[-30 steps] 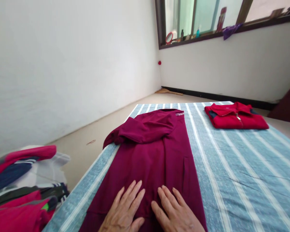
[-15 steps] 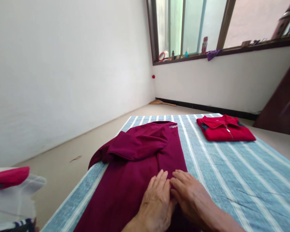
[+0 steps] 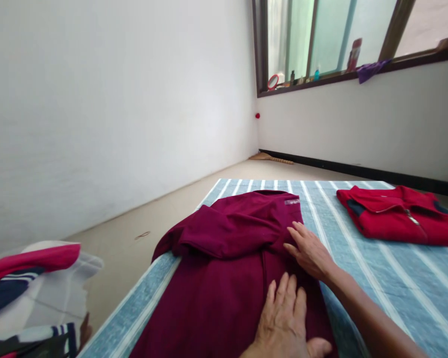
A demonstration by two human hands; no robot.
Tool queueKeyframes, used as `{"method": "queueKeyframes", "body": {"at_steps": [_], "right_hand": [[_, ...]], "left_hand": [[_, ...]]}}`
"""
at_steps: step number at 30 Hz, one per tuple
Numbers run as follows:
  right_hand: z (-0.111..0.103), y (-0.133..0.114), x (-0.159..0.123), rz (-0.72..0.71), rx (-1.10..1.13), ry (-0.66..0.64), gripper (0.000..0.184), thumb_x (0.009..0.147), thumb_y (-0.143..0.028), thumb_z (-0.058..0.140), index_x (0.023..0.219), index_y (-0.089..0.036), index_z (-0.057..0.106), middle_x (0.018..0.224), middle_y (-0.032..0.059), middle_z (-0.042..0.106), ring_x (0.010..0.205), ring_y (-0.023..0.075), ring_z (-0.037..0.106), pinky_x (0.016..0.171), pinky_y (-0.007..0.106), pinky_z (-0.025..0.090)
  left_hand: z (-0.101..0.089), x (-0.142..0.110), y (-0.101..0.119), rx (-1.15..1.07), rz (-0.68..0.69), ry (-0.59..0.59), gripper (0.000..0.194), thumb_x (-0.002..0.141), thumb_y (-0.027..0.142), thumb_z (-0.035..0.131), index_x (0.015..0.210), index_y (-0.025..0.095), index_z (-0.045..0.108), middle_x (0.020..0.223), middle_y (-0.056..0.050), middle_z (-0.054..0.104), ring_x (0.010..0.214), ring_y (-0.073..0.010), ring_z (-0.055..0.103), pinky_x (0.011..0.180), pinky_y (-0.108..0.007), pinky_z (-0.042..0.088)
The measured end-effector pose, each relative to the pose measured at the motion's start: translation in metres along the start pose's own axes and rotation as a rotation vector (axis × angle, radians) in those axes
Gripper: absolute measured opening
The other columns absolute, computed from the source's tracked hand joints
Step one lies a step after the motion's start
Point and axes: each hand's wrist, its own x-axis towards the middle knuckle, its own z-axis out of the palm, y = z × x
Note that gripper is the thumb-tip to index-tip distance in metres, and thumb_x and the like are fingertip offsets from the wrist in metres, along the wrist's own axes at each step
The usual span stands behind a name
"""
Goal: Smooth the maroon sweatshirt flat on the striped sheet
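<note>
A dark maroon garment (image 3: 216, 293) lies spread along the striped bed sheet, one sleeve (image 3: 224, 231) laid across its upper part. Near its far end a small pale label (image 3: 291, 202) shows. Pressed flat on the near part of the cloth is my left hand (image 3: 283, 318), its fingers stretched out and thumb to the right. My right hand (image 3: 309, 250) rests farther up, by the right edge of the garment below the label, fingers extended and nothing held.
A folded red zip jacket (image 3: 403, 219) lies on the blue striped sheet (image 3: 381, 288) at the right. Piled clothes (image 3: 41, 283) are at the lower left, beside the bed. A broom (image 3: 271, 157) lies on the floor in the corner. Small items and a purple cloth (image 3: 371, 71) sit along the windowsill.
My hands, side by side before, are now apart: the right has slid up the garment's right edge, the left stays lower with fingers more spread. The camera view has turned left.
</note>
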Motion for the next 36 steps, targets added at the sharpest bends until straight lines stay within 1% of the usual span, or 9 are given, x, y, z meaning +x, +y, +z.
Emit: {"method": "queueKeyframes", "body": {"at_steps": [2, 4, 6, 9, 12, 16, 24, 31, 36], "right_hand": [[0.016, 0.008, -0.001, 0.067, -0.036, -0.061, 0.055, 0.089, -0.045, 0.04, 0.132, -0.011, 0.044, 0.143, 0.0174, 0.035, 0.135, 0.0289, 0.025, 0.106, 0.046, 0.026], [0.023, 0.012, -0.004, 0.109, -0.056, -0.119, 0.06, 0.09, -0.048, 0.037, 0.135, -0.009, 0.04, 0.145, 0.0169, 0.032, 0.137, 0.028, 0.021, 0.108, 0.047, 0.02], [0.023, 0.013, -0.006, 0.135, -0.063, -0.153, 0.062, 0.091, -0.05, 0.034, 0.137, -0.01, 0.038, 0.147, 0.0156, 0.029, 0.138, 0.0267, 0.018, 0.109, 0.047, 0.017], [0.017, 0.01, -0.006, 0.162, -0.056, -0.176, 0.063, 0.091, -0.052, 0.032, 0.138, -0.01, 0.037, 0.148, 0.0141, 0.028, 0.138, 0.0258, 0.018, 0.11, 0.047, 0.016], [0.014, 0.008, -0.004, 0.168, -0.052, -0.184, 0.065, 0.091, -0.053, 0.032, 0.139, -0.011, 0.035, 0.148, 0.013, 0.027, 0.138, 0.0251, 0.018, 0.11, 0.045, 0.016], [0.015, 0.008, -0.004, 0.172, -0.063, -0.185, 0.064, 0.091, -0.053, 0.031, 0.14, -0.011, 0.035, 0.148, 0.0122, 0.026, 0.138, 0.0247, 0.017, 0.11, 0.045, 0.016], [0.014, 0.007, -0.006, 0.164, -0.104, -0.18, 0.064, 0.091, -0.052, 0.031, 0.139, -0.011, 0.037, 0.148, 0.0125, 0.027, 0.138, 0.0255, 0.019, 0.11, 0.045, 0.017], [0.014, 0.008, -0.007, 0.153, -0.132, -0.185, 0.065, 0.091, -0.054, 0.03, 0.139, -0.01, 0.036, 0.148, 0.0127, 0.027, 0.137, 0.0252, 0.019, 0.11, 0.044, 0.017], [0.016, 0.01, -0.006, 0.153, -0.113, -0.183, 0.066, 0.09, -0.054, 0.031, 0.139, -0.011, 0.036, 0.148, 0.0125, 0.027, 0.138, 0.0252, 0.019, 0.11, 0.045, 0.016]], "left_hand": [[0.007, -0.003, -0.005, 0.011, 0.023, 0.031, 0.081, 0.083, 0.068, 0.029, 0.142, 0.013, 0.029, 0.147, -0.015, 0.023, 0.137, -0.0287, 0.017, 0.111, -0.05, 0.024], [0.011, -0.004, -0.007, 0.04, 0.038, 0.051, 0.08, 0.083, 0.068, 0.028, 0.142, 0.013, 0.03, 0.147, -0.015, 0.025, 0.136, -0.0288, 0.019, 0.11, -0.05, 0.027], [0.011, -0.004, -0.008, 0.083, 0.058, 0.063, 0.079, 0.083, 0.067, 0.029, 0.141, 0.013, 0.031, 0.145, -0.016, 0.028, 0.134, -0.0294, 0.024, 0.108, -0.049, 0.032], [0.01, -0.001, -0.01, 0.173, 0.09, 0.072, 0.077, 0.084, 0.065, 0.034, 0.139, 0.012, 0.034, 0.141, -0.018, 0.034, 0.131, -0.0308, 0.031, 0.104, -0.049, 0.038], [0.008, 0.002, -0.01, 0.244, 0.105, 0.084, 0.076, 0.083, 0.064, 0.036, 0.138, 0.012, 0.036, 0.139, -0.018, 0.038, 0.128, -0.0317, 0.036, 0.102, -0.049, 0.041], [0.006, 0.001, -0.01, 0.257, 0.128, 0.095, 0.077, 0.083, 0.065, 0.034, 0.137, 0.01, 0.038, 0.139, -0.019, 0.039, 0.128, -0.032, 0.037, 0.101, -0.048, 0.042], [0.012, -0.004, -0.008, 0.225, 0.106, 0.14, 0.075, 0.086, 0.065, 0.028, 0.139, 0.012, 0.034, 0.143, -0.016, 0.034, 0.132, -0.0292, 0.029, 0.104, -0.049, 0.037], [0.001, -0.005, -0.002, 0.038, 0.029, 0.001, 0.079, 0.085, 0.068, 0.02, 0.14, 0.013, 0.031, 0.147, -0.016, 0.024, 0.136, -0.0275, 0.017, 0.11, -0.051, 0.023], [-0.002, -0.003, 0.0, -0.049, -0.001, -0.05, 0.081, 0.084, 0.069, 0.019, 0.142, 0.012, 0.027, 0.148, -0.016, 0.018, 0.138, -0.0265, 0.01, 0.112, -0.051, 0.015]]}}
